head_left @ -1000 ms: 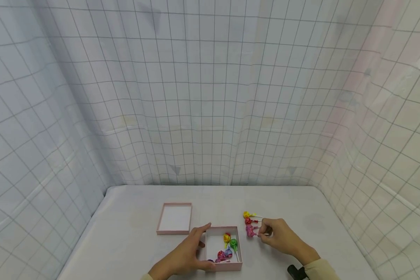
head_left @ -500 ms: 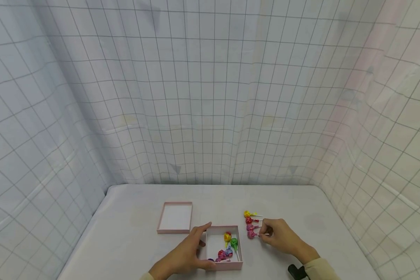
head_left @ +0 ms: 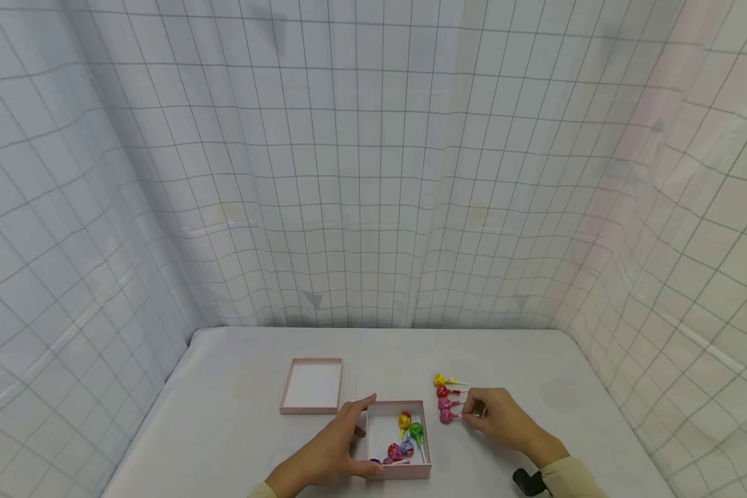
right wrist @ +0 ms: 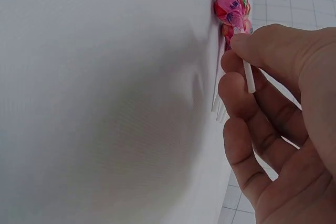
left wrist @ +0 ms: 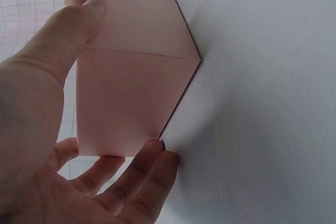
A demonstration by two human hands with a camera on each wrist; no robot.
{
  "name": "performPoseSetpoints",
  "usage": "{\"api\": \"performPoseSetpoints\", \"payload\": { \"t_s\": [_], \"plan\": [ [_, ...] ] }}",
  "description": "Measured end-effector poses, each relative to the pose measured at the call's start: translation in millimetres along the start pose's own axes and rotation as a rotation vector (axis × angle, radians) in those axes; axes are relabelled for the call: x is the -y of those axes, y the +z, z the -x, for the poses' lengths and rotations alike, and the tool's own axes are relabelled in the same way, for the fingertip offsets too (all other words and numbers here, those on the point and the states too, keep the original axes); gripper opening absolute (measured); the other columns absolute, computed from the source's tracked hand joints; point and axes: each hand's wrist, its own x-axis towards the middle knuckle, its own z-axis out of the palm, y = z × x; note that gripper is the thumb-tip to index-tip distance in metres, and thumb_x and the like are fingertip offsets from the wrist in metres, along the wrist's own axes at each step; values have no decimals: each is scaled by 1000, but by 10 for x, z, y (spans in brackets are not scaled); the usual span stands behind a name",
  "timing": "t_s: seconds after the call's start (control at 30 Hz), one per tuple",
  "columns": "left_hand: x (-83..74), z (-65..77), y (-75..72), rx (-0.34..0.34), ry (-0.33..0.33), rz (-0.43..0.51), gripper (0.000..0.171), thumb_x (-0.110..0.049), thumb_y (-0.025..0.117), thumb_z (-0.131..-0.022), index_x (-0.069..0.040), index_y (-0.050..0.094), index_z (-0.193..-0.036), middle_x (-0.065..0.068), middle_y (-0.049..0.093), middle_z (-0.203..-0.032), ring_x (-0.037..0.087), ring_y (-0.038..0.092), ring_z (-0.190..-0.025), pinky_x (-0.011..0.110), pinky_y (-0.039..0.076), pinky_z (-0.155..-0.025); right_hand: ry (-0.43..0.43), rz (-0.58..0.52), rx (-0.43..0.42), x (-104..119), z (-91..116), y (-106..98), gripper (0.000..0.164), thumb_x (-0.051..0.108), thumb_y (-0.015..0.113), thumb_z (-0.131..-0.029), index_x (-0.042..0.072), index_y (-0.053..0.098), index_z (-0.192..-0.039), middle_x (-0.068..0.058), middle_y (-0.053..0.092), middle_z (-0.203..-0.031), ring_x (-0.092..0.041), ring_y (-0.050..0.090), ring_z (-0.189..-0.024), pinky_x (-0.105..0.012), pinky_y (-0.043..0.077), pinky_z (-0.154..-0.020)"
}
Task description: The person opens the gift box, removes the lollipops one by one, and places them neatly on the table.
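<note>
In the head view my left hand holds a pink open-topped box on the table. The left wrist view shows the thumb on one wall and fingers along another side of the pink box. Several wrapped lollipops lie inside, among them a yellow one, a green one and a blue one. Right of the box, my right hand pinches the stick of a pink lollipop between thumb and fingers. It is the nearest of a column with pink, red and yellow lollipops.
A pink-rimmed box lid with a white inside lies behind and left of the box. The white-covered table meets gridded white curtains at the back and sides. A black object sits at the right sleeve.
The pink lollipop in my right hand has shifted slightly nearer, so the pink one behind it now shows apart. My left hand stays on the box.
</note>
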Motion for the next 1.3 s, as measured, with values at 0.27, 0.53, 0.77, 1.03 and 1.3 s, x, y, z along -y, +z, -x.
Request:
{"api": "performPoseSetpoints", "payload": {
  "t_s": [0.27, 0.53, 0.77, 1.03, 1.3],
  "plan": [
    [-12, 10, 3, 0, 1, 1, 128, -47, 105, -87, -13, 29, -184, 14, 54, -158, 25, 68, -127, 49, 66, -107, 7, 21, -14, -6, 0, 7, 23, 4, 91, -99, 21, 77, -94, 14, 77, -93, 7, 61, -85, -22, 58, -75],
    [10, 10, 12, -8, 18, 2, 127, -45, 106, -87, -12, 29, -183, 15, 54, -159, 24, 68, -126, 46, 66, -105, 31, 48, -17, -18, -2, 33, 22, 5, 91, -99, 21, 78, -94, 14, 77, -94, 7, 61, -85, -22, 58, -75],
    [31, -4, 27, -13, 2, 7, 127, -44, 106, -86, -14, 30, -184, 15, 54, -160, 24, 68, -126, 47, 67, -105, 23, 48, -23, -42, 16, 73, 20, 4, 91, -99, 19, 79, -96, 12, 80, -96, 6, 65, -87, -22, 60, -77],
    [19, 2, 33, -13, -3, 18, 127, -43, 107, -86, -14, 30, -183, 16, 54, -161, 25, 68, -126, 47, 67, -105, 15, 70, -39, -35, 29, 81, 21, 5, 91, -99, 21, 79, -96, 11, 80, -98, 6, 65, -88, -23, 61, -79],
    [30, 5, 20, -9, 9, 7, 127, -46, 106, -87, -14, 30, -183, 14, 54, -158, 24, 68, -127, 46, 66, -105, 11, 144, -78, 37, 15, 35, 19, 7, 92, -99, 21, 80, -97, 9, 79, -98, 3, 65, -92, -26, 62, -83]
  ]
}}
